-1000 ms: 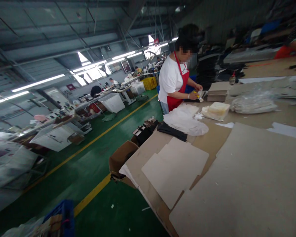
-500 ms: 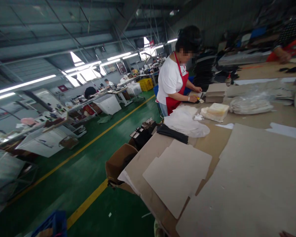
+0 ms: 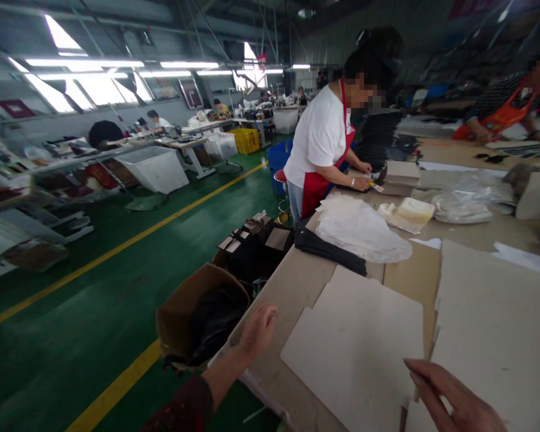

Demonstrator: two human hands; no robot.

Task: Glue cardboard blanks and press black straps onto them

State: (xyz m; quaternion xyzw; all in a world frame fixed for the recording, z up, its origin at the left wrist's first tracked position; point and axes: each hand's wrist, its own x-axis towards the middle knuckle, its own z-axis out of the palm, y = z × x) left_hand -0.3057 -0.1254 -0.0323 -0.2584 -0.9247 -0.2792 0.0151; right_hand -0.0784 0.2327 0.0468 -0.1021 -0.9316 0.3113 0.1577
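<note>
My left hand (image 3: 257, 330) hangs over the table's near left edge with its fingers curled in; nothing shows in it. At the lower right, my right hand (image 3: 454, 399) has its fingers stretched out, the thumb side partly hidden, and no object shows between them. Between the hands lies a flat pale grey board (image 3: 360, 342) with a stepped outline. A larger grey sheet (image 3: 499, 318) lies under and beyond my right hand. Whether my right fingertips touch either board, I cannot tell.
Across the table a person in a red apron (image 3: 319, 138) holds a small brush-like tool beside stacked boards (image 3: 401, 174). White sheets (image 3: 362, 228) and black strips (image 3: 328, 249) lie nearer. Left of the table stands an open carton (image 3: 177, 318). Another person (image 3: 499, 120) works at far right.
Both my hands have come into view over the near part of the table. The view has turned and levelled; the person in the red apron stays at the same spot.
</note>
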